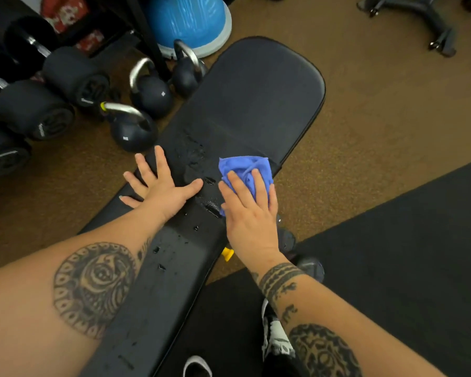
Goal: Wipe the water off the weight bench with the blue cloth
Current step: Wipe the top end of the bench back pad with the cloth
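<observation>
Right hand (249, 213): fingers straight, pressing blue cloth (245, 170)
Left hand (161, 189): fingers spread flat on weight bench (256, 91)
Water (193, 151): just left of cloth, strung along bench's length

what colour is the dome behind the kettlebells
Blue, with a pale grey rim: dome, head view.

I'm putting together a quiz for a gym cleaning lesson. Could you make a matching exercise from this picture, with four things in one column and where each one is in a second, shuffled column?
Things
1. blue cloth
2. left hand
3. kettlebells
4. water drops

Places
A. on the carpet beside the weight bench
B. spread flat on the bench's left edge
C. scattered along the middle of the bench
D. under the fingers of the right hand

Pairs: 1-D, 2-B, 3-A, 4-C
</observation>
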{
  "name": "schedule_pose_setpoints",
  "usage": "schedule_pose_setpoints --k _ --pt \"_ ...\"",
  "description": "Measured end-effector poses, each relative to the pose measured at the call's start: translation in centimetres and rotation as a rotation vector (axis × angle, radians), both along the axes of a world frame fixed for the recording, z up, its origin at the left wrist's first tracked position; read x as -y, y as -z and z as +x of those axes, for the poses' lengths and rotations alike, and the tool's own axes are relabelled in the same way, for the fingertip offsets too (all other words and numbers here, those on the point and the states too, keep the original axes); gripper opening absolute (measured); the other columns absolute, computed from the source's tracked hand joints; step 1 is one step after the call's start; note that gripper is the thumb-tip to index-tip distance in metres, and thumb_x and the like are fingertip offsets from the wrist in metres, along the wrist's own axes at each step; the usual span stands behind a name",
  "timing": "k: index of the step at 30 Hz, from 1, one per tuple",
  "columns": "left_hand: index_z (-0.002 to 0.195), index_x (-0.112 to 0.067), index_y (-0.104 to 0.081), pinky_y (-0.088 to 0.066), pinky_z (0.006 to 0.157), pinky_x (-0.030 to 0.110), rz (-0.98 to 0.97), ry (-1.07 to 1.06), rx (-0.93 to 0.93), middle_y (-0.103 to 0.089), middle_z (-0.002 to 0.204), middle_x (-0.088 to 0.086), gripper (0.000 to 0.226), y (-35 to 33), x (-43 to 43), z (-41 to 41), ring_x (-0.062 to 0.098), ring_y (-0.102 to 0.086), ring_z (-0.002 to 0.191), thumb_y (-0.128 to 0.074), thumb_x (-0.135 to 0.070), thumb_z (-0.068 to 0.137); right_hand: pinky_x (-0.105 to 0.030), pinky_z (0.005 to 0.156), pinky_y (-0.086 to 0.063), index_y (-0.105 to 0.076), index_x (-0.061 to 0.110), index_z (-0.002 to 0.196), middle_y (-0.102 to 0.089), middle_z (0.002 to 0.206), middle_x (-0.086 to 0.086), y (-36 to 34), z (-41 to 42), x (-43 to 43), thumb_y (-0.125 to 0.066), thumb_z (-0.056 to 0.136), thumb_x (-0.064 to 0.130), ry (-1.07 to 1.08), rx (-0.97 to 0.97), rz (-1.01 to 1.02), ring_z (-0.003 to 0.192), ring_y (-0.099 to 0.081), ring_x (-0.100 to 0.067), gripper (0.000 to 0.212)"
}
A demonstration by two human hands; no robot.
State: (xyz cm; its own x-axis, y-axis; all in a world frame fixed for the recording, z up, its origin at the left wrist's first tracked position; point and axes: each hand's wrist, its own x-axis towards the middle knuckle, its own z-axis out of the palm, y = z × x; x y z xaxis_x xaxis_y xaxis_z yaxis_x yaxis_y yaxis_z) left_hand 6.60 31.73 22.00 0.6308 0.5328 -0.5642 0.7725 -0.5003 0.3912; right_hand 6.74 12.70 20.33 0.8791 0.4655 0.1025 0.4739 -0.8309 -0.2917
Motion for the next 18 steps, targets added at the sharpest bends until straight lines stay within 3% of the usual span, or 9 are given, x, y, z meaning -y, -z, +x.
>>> schedule_pose_setpoints --k 2,5,7,9,10,12,15,18 --pt "0.147 -0.052 0.028 0.012 0.114 0.068 0.014 0.019 -0.002 0.041 0.158 -0.007 0.116 -0.1 0.1 -0.1 0.035 0.031 0.148 -0.060 -0.078 0.076 -0.051 0.112 -0.030 -0.056 0.026 0.135 -0.049 0.148 0.004 0.2 -1.4 0.5 -0.066 0.089 0.020 0.037 0.016 0.064 0.144 -0.027 -0.030 0.047" --pt "0.146 -0.050 0.031 0.011 0.114 0.069 0.008 0.046 -0.003 0.042 0.158 -0.006 0.115 -0.1 -0.1 -0.2 0.037 0.031 0.147 -0.056 -0.080 0.076 -0.047 0.105 -0.040 -0.066 0.017 0.122 -0.059 0.136 -0.004 0.6 -2.0 2.1 -0.067 0.082 -0.002 0.032 -0.006 0.208 0.123 -0.046 -0.033 0.043" --pt "0.146 -0.049 0.032 0.011 0.114 0.069 0.022 0.068 -0.005 0.042 0.158 -0.004 0.115 -0.1 -0.2 -0.3 0.038 0.031 0.147 -0.054 -0.082 0.077 -0.033 0.109 -0.037 -0.066 0.015 0.122 -0.059 0.136 -0.006 -0.2 -0.8 2.8 -0.060 0.089 -0.002 0.220 -0.081 0.405 0.118 -0.049 -0.035 0.038" --pt "0.147 -0.047 0.032 0.011 0.114 0.069 0.042 0.079 -0.005 0.041 0.158 -0.003 0.114 0.1 -0.1 -0.2 0.038 0.029 0.148 -0.053 -0.081 0.078 -0.012 0.110 -0.025 -0.061 0.013 0.131 -0.055 0.142 -0.005 -1.6 2.2 2.6 -0.054 0.096 0.008 0.464 -0.089 0.659 0.130 -0.046 -0.026 0.036" --pt "0.148 -0.047 0.031 0.010 0.114 0.070 0.053 0.078 -0.004 0.040 0.159 -0.003 0.114 0.1 -0.1 -0.1 0.038 0.029 0.148 -0.053 -0.081 0.078 -0.010 0.110 -0.024 -0.056 0.013 0.137 -0.052 0.145 -0.003 -2.0 3.8 1.8 -0.053 0.098 0.011 0.545 -0.090 0.739 0.134 -0.044 -0.019 0.039" --pt "0.149 -0.047 0.029 0.009 0.114 0.070 0.059 0.077 -0.012 0.039 0.159 -0.003 0.114 0.1 0.0 -0.1 0.039 0.028 0.148 -0.054 -0.080 0.078 -0.016 0.112 -0.020 -0.046 0.016 0.145 -0.043 0.153 0.000 -1.7 5.3 -0.8 -0.050 0.100 0.015 0.601 -0.105 0.699 0.139 -0.039 -0.014 0.046" --pt "0.149 -0.047 0.029 0.008 0.114 0.070 0.071 0.086 -0.010 0.039 0.160 -0.003 0.114 0.3 0.0 -0.1 0.039 0.027 0.149 -0.054 -0.080 0.078 -0.036 0.113 -0.013 -0.041 0.024 0.147 -0.024 0.163 0.008 0.9 2.8 -4.1 -0.042 0.101 0.023 0.614 -0.029 0.438 0.142 -0.035 -0.029 0.046" --pt "0.149 -0.046 0.029 0.008 0.114 0.070 0.081 0.083 -0.010 0.039 0.160 -0.002 0.114 0.2 0.0 -0.1 0.039 0.027 0.148 -0.054 -0.079 0.079 -0.036 0.111 -0.014 -0.040 0.027 0.148 -0.019 0.164 0.011 2.8 -1.0 -4.2 -0.038 0.101 0.024 0.587 -0.050 0.366 0.135 -0.040 -0.035 0.046"
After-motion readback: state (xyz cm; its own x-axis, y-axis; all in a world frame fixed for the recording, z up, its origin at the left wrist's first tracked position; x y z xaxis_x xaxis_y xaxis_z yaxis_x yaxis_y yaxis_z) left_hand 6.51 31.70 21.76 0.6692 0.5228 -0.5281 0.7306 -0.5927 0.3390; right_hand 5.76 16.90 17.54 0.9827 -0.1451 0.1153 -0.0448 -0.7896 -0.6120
